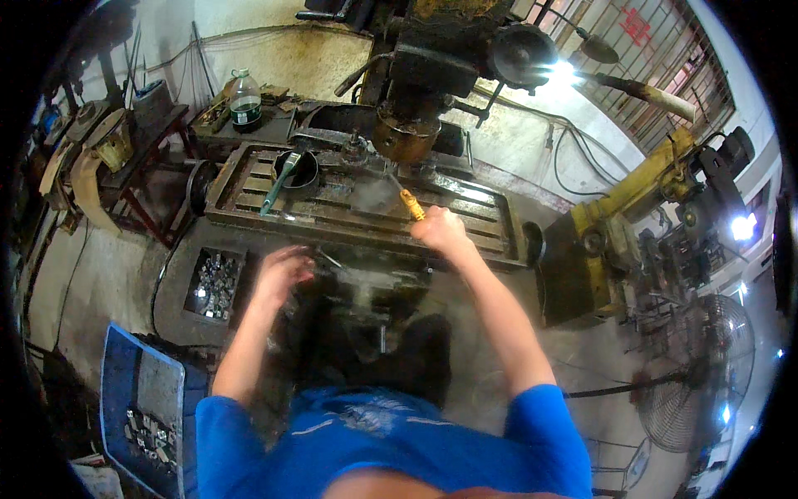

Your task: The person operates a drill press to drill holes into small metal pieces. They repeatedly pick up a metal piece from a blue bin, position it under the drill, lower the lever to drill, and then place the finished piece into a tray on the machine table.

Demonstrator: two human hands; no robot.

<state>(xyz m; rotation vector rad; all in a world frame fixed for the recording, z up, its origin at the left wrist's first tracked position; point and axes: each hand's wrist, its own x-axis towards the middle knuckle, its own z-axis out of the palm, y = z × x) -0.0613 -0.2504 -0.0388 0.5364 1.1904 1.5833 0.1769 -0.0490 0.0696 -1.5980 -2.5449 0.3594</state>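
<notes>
My right hand (442, 232) is closed round a yellow tool (411, 203) with a thin tip, whose exact kind I cannot make out. It points at the milling machine's table (332, 223), just below the spindle head (406, 133). A pale haze hangs over the slotted table near the tip. My left hand (283, 273) hovers in front of the table's near edge, slightly blurred, with its fingers loosely bent and apart and nothing visible in them. On the table's left part, a green-handled brush (281, 185) leans in a dark round pot (306, 173).
At left a dark tray (239, 287) holds many small metal pieces, and below it a blue bin (179, 378) holds more. A jug (245, 104) stands behind the table. Yellow machinery (573, 258) and a fan (698, 374) are at right. A bright lamp (564, 73) shines above.
</notes>
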